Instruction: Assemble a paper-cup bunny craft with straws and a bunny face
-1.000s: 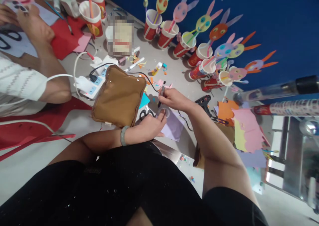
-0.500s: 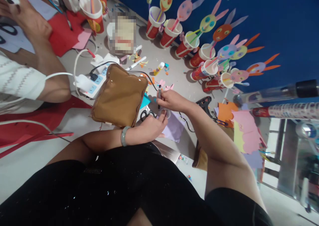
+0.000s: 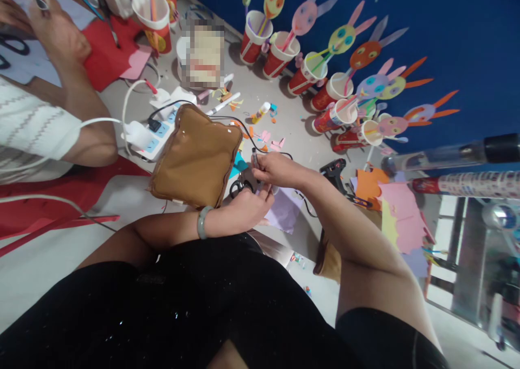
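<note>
My right hand (image 3: 278,168) is closed round a pen (image 3: 254,157), held upright with its dark-capped end above the fingers. Close below it, my left hand (image 3: 249,211), with a pale green bangle (image 3: 202,222) on the wrist, has its fingers curled over the edge of a sheet of purple paper (image 3: 284,212). A small pale, see-through piece shows by its fingertips; what the fingers grip is mostly hidden. Black-handled scissors (image 3: 235,188) lie just behind the left hand, beside some teal paper (image 3: 240,164).
A brown cushion (image 3: 195,157) and a power strip (image 3: 156,138) stand left. Red cups (image 3: 280,57) with rabbit-faced spoons line the blue wall. A glue gun (image 3: 333,174) and coloured paper (image 3: 402,212) lie right. A co-worker's hand (image 3: 60,38) is at the far left.
My right hand has shifted slightly down and left with the pen, which now stands at a different tilt. My left hand has hardly moved.
</note>
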`<state>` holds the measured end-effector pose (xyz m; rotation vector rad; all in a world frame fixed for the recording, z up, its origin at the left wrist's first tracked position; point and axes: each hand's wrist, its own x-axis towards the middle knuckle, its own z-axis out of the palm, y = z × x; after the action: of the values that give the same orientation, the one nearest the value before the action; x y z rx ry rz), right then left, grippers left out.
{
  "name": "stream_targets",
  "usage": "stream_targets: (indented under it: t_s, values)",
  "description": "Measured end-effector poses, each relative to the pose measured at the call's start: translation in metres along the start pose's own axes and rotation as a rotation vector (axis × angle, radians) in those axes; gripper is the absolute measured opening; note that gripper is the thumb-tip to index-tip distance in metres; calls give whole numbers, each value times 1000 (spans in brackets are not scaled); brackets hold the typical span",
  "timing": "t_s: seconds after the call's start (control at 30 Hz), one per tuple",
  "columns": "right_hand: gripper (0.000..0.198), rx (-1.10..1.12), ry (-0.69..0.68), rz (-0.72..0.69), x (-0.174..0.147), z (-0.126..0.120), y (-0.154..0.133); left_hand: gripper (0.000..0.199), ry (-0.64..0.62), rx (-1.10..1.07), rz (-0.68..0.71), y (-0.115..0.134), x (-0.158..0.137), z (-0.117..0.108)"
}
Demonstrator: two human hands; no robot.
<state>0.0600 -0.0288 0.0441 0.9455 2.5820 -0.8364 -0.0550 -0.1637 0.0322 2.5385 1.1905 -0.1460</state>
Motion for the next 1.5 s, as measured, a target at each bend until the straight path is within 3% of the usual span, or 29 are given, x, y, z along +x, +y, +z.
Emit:
stream_targets:
  t_s: [0.2,0.33,0.63,0.83,0.93,1.0,1.17,1.33,1.5]
  values:
    - [10,-26,-109,-22,-1,6,-5,77,28,-15,0,-2,0,4]
    - [7,1,-83,-19,1,3,-3,80,10,-2,9,-1,0,2]
    - [13,-19,81,48,5,-8,9,82,-41,-22,-4,0,0,-5]
    - [29,377,364,34,-26,-10,29,85,-34,-1,2,0,1,-1]
    - [45,631,496,29,-50,0,37,86,-20,-2,1,-1,3,3]
    - [48,684,555,35,-66,11,39,85,-23,-7,-6,-2,4,4]
    - [22,446,589,82,-97,46,41,76,6,-35,-20,-4,4,6]
    - [41,345,526,53,-98,78,36,56,37,-35,-18,-6,4,7]
    - [41,221,568,87,-86,95,31,45,106,-35,-24,-7,4,8]
